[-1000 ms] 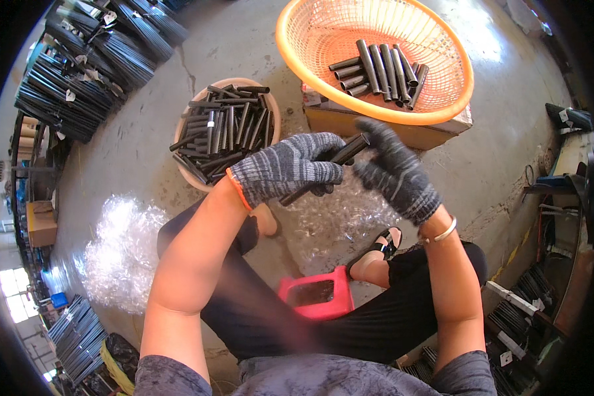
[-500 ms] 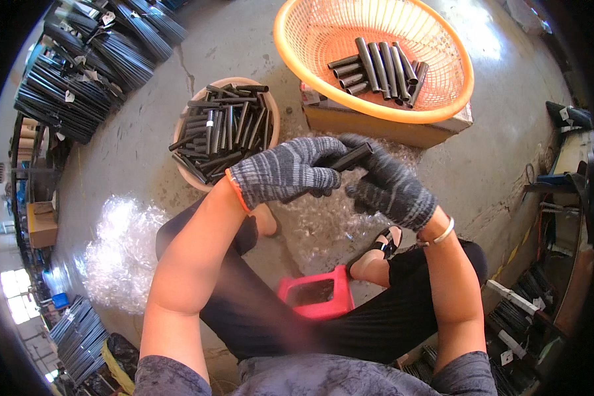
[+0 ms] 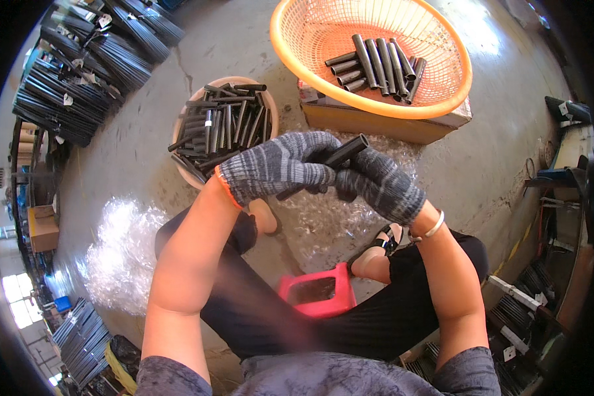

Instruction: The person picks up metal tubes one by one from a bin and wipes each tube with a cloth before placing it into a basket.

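Note:
A short black tube point(image 3: 347, 151) slants between my two gloved hands, its open end up and to the right. My left hand point(image 3: 280, 165), in a grey striped knit glove with an orange cuff, is wrapped round the tube. At the tube's upper part, my right hand point(image 3: 384, 183), in a matching glove, has its fingers bent against it; its fingertips are partly hidden behind the tube. Beyond my left hand stands a round tub point(image 3: 275, 109) full of black tubes point(image 3: 226, 129). More black tubes point(image 3: 383, 66) lie in a large orange basket point(image 3: 465, 82) farther off.
The orange basket rests on a cardboard box point(image 3: 369, 122). Clear plastic scraps point(image 3: 122, 257) heap on the floor at left. A red plastic stool point(image 3: 340, 300) stands between my legs. Bundles of dark rods point(image 3: 66, 92) line the far left; racks point(image 3: 521, 317) hold dark pieces at right.
My right hand has come in closer to the tube and my left hand, its fingers now against the tube. Both hands have shifted slightly left, the tube with them.

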`<state>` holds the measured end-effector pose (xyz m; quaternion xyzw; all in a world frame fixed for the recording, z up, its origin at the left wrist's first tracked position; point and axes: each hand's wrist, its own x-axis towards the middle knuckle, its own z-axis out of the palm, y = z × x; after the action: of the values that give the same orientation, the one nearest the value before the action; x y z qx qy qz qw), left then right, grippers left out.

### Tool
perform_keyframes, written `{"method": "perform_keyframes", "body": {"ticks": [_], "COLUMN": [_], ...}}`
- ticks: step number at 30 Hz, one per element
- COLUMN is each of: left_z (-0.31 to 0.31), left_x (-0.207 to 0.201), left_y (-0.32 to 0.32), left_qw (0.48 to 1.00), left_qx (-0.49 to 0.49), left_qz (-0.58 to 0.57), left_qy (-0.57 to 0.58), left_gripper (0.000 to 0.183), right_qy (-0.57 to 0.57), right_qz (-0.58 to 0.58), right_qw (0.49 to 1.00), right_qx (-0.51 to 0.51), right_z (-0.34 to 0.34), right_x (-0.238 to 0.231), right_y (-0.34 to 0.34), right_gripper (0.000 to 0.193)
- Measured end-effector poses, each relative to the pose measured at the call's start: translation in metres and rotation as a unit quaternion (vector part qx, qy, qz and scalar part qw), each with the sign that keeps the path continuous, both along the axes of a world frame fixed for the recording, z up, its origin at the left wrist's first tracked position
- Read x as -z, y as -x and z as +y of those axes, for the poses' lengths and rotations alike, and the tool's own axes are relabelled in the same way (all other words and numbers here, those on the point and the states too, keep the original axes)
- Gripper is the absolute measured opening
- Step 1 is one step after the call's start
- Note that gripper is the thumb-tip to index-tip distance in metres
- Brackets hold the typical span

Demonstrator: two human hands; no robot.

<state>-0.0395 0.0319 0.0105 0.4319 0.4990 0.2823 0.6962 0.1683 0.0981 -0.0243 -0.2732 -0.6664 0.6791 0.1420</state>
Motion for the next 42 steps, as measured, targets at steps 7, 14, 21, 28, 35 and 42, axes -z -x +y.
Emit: {"method": "perform_keyframes", "body": {"ticks": [7,14,21,28,35,42], "left_z": [0.006,0.002,0.004,0.001,0.003,0.001], "left_x": [-0.005,-0.006,-0.009,0.000,0.008,0.001], "left_y": [-0.001,0.001,-0.002,-0.002,-0.004,-0.009], "left_qw": [0.999,0.998,0.999,0.996,0.986,0.992], "left_qx": [0.001,0.028,0.001,0.027,0.074,-0.004], "left_qz": [0.013,0.051,0.024,0.010,0.071,-0.112], "left_qy": [-0.041,-0.030,-0.039,-0.080,-0.134,-0.059], "left_gripper": [0.033,0.032,0.033,0.042,0.044,0.051], "right_qy": [-0.456,-0.241,-0.578,0.045,-0.509,0.137], "right_qz": [-0.339,-0.069,-0.250,-0.022,-0.184,0.076], "right_qw": [0.820,0.968,0.776,0.997,0.840,0.988], "right_qx": [-0.073,-0.005,0.034,0.060,0.022,0.007], "right_z": [0.046,0.015,0.044,0.008,0.045,0.019], "right_x": [0.056,0.034,0.061,0.034,0.055,0.017], "right_y": [-0.041,-0.009,-0.046,-0.004,-0.037,-0.018], "right_gripper": [0.034,0.031,0.035,0.020,0.029,0.033]}}
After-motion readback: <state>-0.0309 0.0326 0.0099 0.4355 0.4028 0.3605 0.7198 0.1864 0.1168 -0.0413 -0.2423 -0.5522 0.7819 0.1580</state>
